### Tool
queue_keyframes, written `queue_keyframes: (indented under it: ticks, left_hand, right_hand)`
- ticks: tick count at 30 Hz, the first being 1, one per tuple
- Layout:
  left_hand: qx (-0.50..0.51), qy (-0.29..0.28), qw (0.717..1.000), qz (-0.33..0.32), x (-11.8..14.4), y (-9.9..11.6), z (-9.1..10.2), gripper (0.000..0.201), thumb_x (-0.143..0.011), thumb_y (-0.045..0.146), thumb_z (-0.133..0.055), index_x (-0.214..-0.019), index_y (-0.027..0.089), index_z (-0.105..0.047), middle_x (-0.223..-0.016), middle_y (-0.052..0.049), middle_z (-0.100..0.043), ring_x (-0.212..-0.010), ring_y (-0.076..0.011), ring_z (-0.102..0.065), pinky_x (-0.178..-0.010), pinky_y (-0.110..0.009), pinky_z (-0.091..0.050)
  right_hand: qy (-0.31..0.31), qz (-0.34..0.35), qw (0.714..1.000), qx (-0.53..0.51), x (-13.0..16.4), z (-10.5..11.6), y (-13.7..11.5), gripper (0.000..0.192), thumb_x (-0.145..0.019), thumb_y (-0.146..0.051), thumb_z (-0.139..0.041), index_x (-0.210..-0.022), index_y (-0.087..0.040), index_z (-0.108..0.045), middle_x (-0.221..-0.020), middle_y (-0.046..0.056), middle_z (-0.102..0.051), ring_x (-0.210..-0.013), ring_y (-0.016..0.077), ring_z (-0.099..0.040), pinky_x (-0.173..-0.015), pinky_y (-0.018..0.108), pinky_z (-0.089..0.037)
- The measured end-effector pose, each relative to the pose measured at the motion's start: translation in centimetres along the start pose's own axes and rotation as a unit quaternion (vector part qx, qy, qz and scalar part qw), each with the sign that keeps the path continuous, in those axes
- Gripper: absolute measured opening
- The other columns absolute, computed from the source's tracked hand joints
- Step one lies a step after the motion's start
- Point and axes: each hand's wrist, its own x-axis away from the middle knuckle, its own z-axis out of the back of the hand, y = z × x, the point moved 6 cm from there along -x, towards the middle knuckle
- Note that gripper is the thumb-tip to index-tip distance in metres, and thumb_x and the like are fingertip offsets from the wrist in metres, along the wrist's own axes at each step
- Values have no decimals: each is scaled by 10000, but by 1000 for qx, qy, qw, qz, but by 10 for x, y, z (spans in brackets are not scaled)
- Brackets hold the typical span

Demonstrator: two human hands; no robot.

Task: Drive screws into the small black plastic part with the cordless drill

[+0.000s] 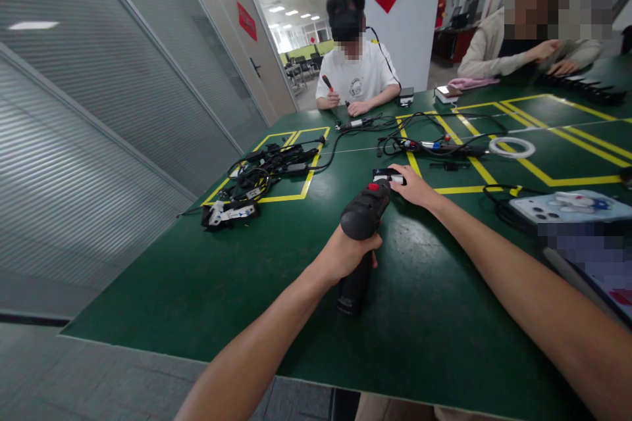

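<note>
Nearest, the left hand (345, 253) has its fingers wrapped around the grip of a black electric screwdriver (363, 223), its nose pointing at a small black-and-white part (389, 176) on the green table (197, 276). Just beyond, the right hand (415, 187) presses that part down, fingers seemingly together on it. Keeping the tool square to the part while pressing firmly would likely stop the bit slipping.

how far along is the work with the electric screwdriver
Done: cannot tell; no finished pieces are clearly set apart.
In hand: the left hand grips a black electric screwdriver with a red button, its tip at a small black-and-white part steadied by the right hand.
Left: a tangled heap of black cabled parts lies on the green table.
</note>
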Motion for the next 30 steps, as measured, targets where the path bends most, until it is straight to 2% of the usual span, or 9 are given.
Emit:
queue_keyframes:
  ticks: [23,30]
  left_hand:
    - [4,6,1000,7,-3,-8,3,204,-737,178,-602,-917,162,-506,-697,31,-532,-470,-104,-562,-475,-244,-436]
    - [-4,7,1000,11,-1,-3,2,192,-735,186,-607,-890,162,-496,-728,27,-530,-472,-103,-567,-478,-244,-433]
  right_hand:
    - [-3,2,1000,-7,0,-1,-1,479,-836,-327,-601,-1307,-265,-541,-1198,81,-531,-1097,242,-582,-1035,409,-432]
    - [-4,-7,1000,2,0,0,-2,487,-839,-323,-599,-1318,-257,-535,-1203,89,-518,-1127,251,-569,-1041,415,-430]
